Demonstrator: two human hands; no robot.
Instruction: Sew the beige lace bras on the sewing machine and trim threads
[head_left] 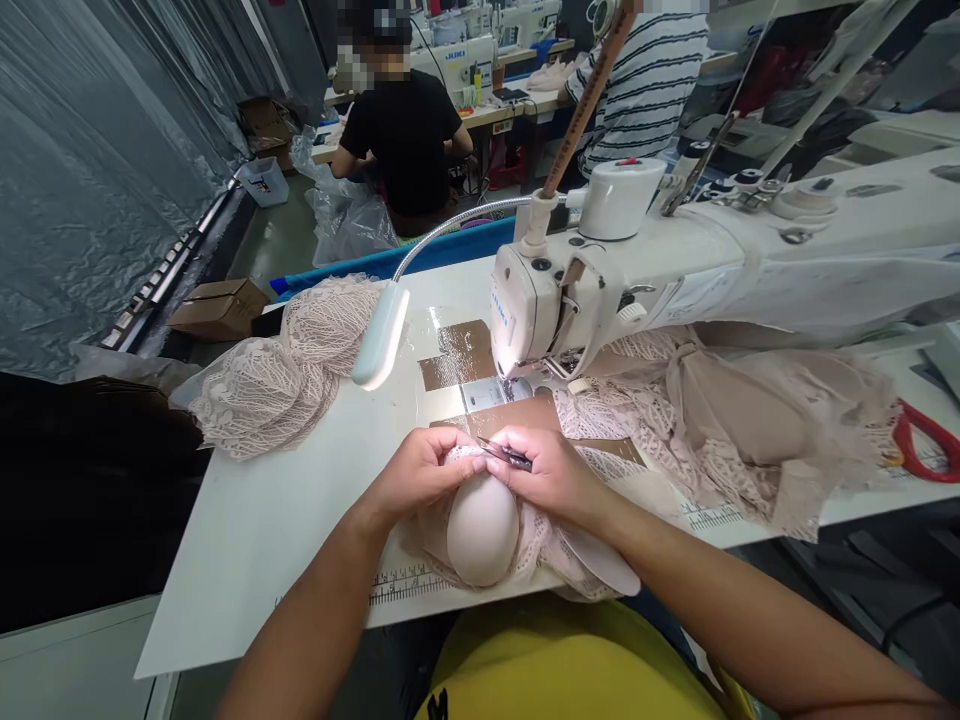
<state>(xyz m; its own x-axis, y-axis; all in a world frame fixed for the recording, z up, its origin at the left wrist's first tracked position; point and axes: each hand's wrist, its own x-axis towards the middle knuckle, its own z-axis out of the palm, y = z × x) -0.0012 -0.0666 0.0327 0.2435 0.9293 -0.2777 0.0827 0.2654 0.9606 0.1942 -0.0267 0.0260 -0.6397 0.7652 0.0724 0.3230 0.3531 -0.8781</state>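
A pale pink lace bra [482, 530] with a smooth moulded cup lies at the table's front edge, close to my body. My left hand [424, 470] is closed, thumb and fingers pinching the upper edge of the bra. In my right hand [551, 472] are small dark thread snips [508, 456], their tips pointing left towards the pinched edge. Both hands almost meet above the cup. Just beyond them stands the white sewing machine [525, 300], its needle area lit. The exact spot between the snips' blades is too small to make out.
More lace pieces [300, 360] are heaped at the left, and a larger pile [735, 430] lies under the machine arm. Red-handled scissors [930, 445] rest at the right. A bendable lamp [381, 335] hangs over the table. Two people sit further back.
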